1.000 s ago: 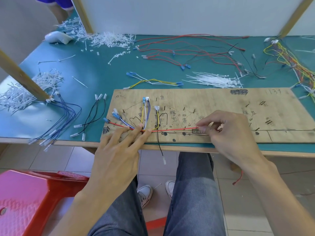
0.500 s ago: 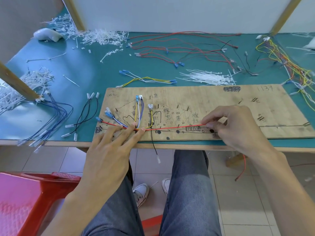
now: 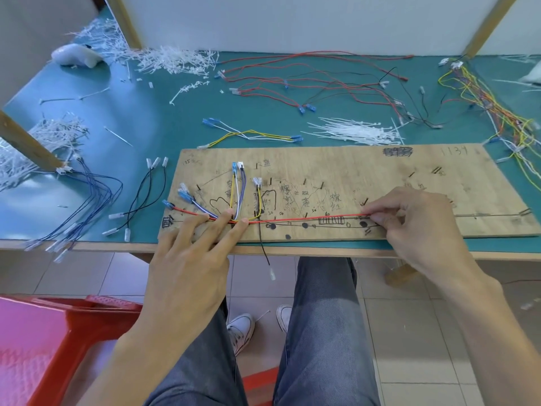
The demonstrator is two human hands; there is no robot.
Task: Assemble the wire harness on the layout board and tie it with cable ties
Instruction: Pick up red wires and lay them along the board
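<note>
At lower centre, left hand [image 3: 187,259] pins wires [image 3: 237,194] flat-fingered; right hand [image 3: 409,227] pinches red wire [image 3: 307,219] taut. Routing step; cable ties [image 3: 351,131] likely next.

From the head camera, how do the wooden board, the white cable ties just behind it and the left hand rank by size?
Wooden board, largest.
Left hand, though nearness to the camera enlarges it.
Cable ties, smallest.
</note>
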